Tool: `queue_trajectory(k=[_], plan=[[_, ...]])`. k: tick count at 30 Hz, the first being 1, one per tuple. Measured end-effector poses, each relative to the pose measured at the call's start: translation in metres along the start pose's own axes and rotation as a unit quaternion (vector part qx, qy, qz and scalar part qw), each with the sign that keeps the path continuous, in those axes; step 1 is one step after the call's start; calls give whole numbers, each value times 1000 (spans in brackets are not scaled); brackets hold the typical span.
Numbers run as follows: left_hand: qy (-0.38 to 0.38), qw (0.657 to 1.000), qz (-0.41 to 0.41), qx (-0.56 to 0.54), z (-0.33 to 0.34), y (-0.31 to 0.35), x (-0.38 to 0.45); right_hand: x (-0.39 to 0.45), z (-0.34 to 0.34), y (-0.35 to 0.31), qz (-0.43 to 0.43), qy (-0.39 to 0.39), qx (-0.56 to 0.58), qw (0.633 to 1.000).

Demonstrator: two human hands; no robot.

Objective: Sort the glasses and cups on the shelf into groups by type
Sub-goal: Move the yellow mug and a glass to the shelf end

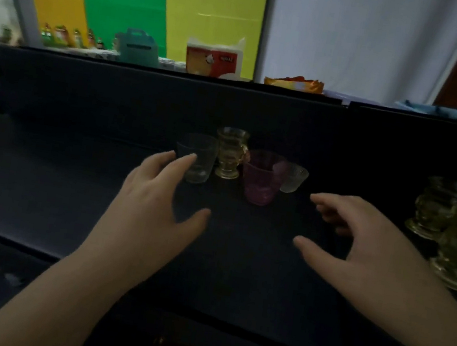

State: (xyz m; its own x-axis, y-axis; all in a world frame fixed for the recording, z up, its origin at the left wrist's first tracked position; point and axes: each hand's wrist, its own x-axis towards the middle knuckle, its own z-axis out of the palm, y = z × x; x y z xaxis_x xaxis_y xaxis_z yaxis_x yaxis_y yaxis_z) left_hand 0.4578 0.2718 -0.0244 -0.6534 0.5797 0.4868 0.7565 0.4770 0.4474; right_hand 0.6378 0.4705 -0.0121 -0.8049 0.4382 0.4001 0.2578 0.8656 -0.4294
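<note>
Fingers of the left hand (pixel 156 191) spread open, seemingly touching the clear, slippery, fragile glass tumbler (pixel 198 158), best gripped mid-wall; right hand (pixel 359 240) loosely open.

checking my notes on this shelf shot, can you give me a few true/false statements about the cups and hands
1. The pink cup stands upright on the shelf. True.
2. The right hand grips the pink cup. False: it hovers open, holding nothing.
3. An amber footed mug stands between the clear glass and the pink cup. True.
4. The left hand holds a bottle. False: it is open, fingertips at the clear glass.
5. More amber mugs stand at the right. True.
</note>
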Motion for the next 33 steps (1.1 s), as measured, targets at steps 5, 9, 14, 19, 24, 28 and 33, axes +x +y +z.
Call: queue_trajectory(k=[5,9,14,19,24,28,33], plan=[[-33,997,59,29,2,-40,58,4,29,-36,54,5,-30,998],[-66,996,19,58,16,-57,112,7,43,-56,68,15,-52,996],[-126,989,-39,-66,42,-78,143,13,54,-67,90,33,-54,994],[-103,984,-12,-145,47,-90,145,32,62,-80,86,32,-67,994],[-83,981,-18,-174,40,-94,142,82,61,-87,71,41,-72,994],[-42,973,-34,-224,28,-98,142,144,64,-79,82,28,-114,990],[-19,967,-42,-250,24,-99,141,220,80,-72,145,-79,-147,975]])
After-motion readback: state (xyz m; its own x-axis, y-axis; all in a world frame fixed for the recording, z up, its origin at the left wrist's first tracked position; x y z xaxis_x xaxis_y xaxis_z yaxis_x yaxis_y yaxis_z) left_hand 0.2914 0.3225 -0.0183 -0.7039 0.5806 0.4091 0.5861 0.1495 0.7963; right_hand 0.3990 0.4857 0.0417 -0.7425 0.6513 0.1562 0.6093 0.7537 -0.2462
